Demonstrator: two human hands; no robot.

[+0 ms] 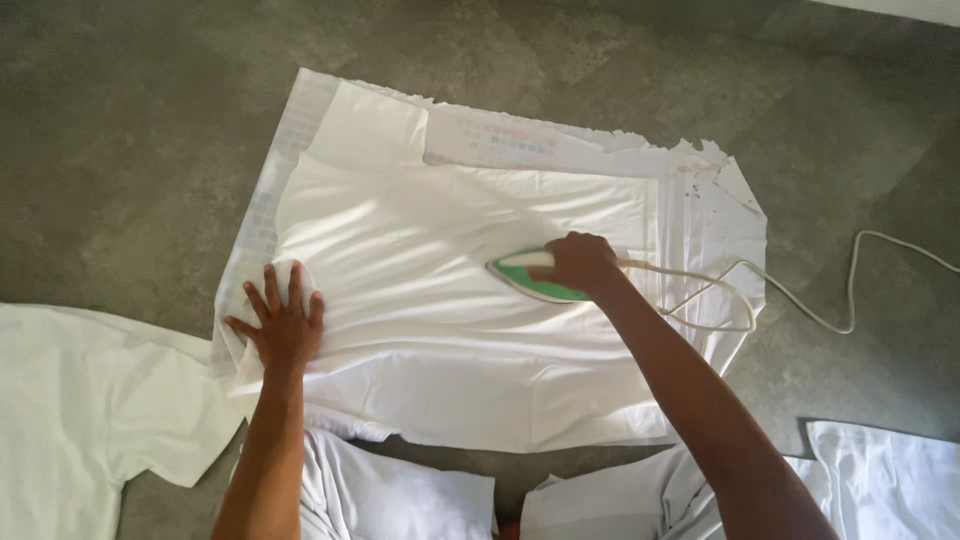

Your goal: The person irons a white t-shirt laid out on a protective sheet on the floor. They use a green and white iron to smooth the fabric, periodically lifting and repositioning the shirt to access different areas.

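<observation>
A white garment (440, 300) lies spread flat on a pale torn sheet (700, 170) on the floor. My right hand (580, 262) grips the handle of a green and white iron (525, 275), which rests on the cloth near its middle, tip pointing left. My left hand (280, 320) lies flat with fingers spread on the garment's left edge, pressing it down.
The iron's pale cord (800, 305) loops off to the right over the grey stone floor (120, 150). Another white shirt (90, 400) lies at the lower left, more white cloth (890, 470) at the lower right. My knees in white cloth (400, 500) are at the bottom.
</observation>
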